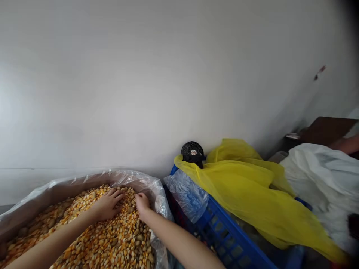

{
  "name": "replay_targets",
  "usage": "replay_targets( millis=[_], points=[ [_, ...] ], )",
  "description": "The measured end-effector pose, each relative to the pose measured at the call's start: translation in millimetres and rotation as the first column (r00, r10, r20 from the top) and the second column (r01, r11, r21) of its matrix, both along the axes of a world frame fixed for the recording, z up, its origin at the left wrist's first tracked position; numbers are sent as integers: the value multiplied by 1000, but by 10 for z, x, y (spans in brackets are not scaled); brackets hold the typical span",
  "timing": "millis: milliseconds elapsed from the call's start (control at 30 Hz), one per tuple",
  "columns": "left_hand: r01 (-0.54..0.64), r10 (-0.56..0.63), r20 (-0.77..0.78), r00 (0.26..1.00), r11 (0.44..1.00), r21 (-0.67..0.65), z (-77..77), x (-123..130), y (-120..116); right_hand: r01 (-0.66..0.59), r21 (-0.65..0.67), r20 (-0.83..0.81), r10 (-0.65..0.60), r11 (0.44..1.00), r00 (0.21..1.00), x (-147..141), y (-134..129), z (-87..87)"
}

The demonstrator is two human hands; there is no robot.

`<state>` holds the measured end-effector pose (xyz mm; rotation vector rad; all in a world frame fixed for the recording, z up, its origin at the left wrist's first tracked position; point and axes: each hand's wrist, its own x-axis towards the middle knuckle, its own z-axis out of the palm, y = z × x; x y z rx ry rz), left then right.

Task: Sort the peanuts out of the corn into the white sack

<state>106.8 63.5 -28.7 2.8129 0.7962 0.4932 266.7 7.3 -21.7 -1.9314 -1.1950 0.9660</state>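
Note:
A large container lined with clear plastic (161, 200) holds a heap of yellow and orange corn kernels (112, 243), with paler, peanut-like pieces mixed in. My left hand (109, 204) lies on the heap near its far side, palm down with the fingers apart. Close by on the right, my right hand (142, 203) touches the heap beside the lined wall. Its fingers are curled together, and whatever they hold, if anything, is hidden.
Right of the container stands a blue plastic crate (227, 228) draped with yellow mesh (238, 186) and a clear bag (189, 194). A small black fan (192, 152) is at its back corner. White sacks (325, 179) and part of another person's arm (346, 145) are far right. A wall rises behind.

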Motion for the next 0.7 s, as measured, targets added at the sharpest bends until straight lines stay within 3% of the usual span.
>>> replay_targets(
  millis=[100,200,300,567,700],
  points=[
    [-13,14,6,1000,994,-109,18,-59,-29,200,39,3,-201,979,980,-193,-76,46],
    [-124,123,-20,992,976,-180,-35,-102,-24,254,136,-109,-240,958,965,-366,-137,28],
    [-141,140,-20,990,972,-188,-52,-119,-25,307,177,-223,-266,935,938,-428,-138,-20],
    [-125,146,75,986,965,-231,204,-140,-178,238,62,-184,-224,969,957,-437,-125,81],
    [-178,213,106,971,948,-265,230,-151,-184,251,51,-206,-235,967,950,-453,-104,69]
  ],
)
